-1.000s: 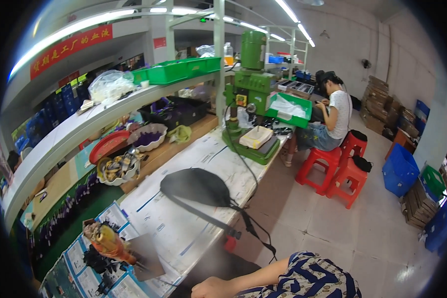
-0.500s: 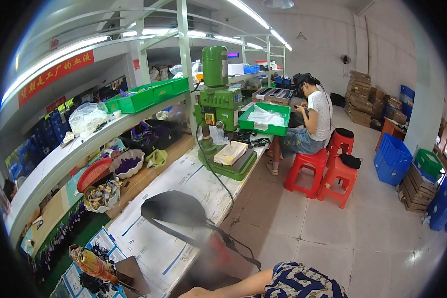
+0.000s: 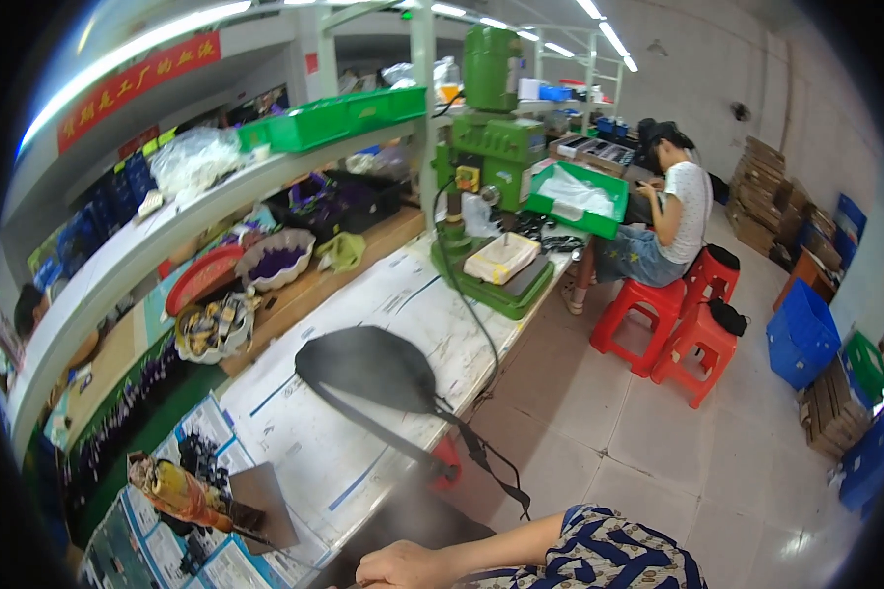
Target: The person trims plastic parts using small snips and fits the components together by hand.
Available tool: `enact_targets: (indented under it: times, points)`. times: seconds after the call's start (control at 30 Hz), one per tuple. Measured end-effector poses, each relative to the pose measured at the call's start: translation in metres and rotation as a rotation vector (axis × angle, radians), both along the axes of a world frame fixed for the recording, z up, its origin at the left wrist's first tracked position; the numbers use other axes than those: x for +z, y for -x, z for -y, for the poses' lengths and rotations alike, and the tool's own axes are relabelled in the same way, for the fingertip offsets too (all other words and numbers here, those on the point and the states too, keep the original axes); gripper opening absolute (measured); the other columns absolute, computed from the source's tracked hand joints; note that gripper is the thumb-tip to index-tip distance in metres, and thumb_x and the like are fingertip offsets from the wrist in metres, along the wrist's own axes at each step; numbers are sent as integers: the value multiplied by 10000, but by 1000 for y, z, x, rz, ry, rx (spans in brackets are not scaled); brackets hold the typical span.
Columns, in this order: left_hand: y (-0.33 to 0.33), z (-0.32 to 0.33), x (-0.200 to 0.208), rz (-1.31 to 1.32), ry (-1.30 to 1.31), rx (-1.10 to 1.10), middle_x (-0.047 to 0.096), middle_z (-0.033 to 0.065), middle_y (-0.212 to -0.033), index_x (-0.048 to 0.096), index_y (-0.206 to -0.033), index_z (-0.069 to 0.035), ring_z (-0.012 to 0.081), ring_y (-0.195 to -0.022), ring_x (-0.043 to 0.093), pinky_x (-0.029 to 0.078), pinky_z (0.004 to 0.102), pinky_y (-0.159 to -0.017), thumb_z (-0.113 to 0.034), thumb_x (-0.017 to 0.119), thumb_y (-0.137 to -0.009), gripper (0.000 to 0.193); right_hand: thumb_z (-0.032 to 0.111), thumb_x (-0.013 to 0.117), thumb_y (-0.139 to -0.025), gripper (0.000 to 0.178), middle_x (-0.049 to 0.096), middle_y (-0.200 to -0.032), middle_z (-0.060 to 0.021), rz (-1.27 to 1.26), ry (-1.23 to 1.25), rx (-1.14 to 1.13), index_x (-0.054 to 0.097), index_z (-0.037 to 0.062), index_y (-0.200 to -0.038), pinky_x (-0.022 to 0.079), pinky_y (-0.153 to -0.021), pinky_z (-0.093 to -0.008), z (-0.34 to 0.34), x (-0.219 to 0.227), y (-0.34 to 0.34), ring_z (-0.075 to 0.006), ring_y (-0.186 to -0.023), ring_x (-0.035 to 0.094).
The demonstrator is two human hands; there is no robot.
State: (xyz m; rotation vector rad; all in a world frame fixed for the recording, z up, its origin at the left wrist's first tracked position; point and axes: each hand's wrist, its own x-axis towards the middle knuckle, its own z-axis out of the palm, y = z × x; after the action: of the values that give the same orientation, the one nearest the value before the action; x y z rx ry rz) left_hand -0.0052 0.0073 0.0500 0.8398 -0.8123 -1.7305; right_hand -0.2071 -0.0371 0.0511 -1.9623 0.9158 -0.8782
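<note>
My right hand (image 3: pixel 403 566) is low in the picture, beside the table's near edge; its forearm comes in from the right under a patterned sleeve. Its fingers are partly cut off by the lower edge, so their grip does not show. My left hand is out of view. Closest to the right hand on the white-covered table (image 3: pixel 295 412) lies a black bag (image 3: pixel 378 368), its strap hanging over the edge. To the left, an object wrapped in yellow and orange (image 3: pixel 182 496) lies by a brown board (image 3: pixel 265 506) and small black parts (image 3: pixel 201 452).
A green drill press (image 3: pixel 491 167) stands at the far end of the table, near a green tray (image 3: pixel 580 201). Beyond it a person (image 3: pixel 668 216) sits on a red stool (image 3: pixel 638 319). Left of the table, a shelf (image 3: pixel 167 231) carries green bins (image 3: pixel 334 120).
The view has turned left and tilted, so the table and drill press sit farther right in the picture. More of my right hand shows at the lower edge.
</note>
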Motion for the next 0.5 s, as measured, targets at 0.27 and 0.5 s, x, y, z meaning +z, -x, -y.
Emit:
enact_targets:
  times: [0.27, 0.5]
  points:
    - [-8, 7, -8, -52, -81, 57, 525, 100, -1135, 476, -1186, -10, 202, -1048, 519, 424, 330, -917, 56, 665, -653, 569, 237, 571, -832, 184, 611, -830, -94, -139, -31, 56, 611, 71, -902, 500, -629, -366, 22, -17, -7, -283, -750, 613]
    - [-30, -16, -41, -215, -71, 186, 501, 100, -1195, 432, -1236, -23, 196, -1127, 485, 384, 321, -977, 93, 613, -723, 557, 180, 452, -887, 261, 572, -1038, -193, -168, -169, 186, 551, 19, -1067, 441, -813, -362, 22, 21, -39, -351, -954, 558]
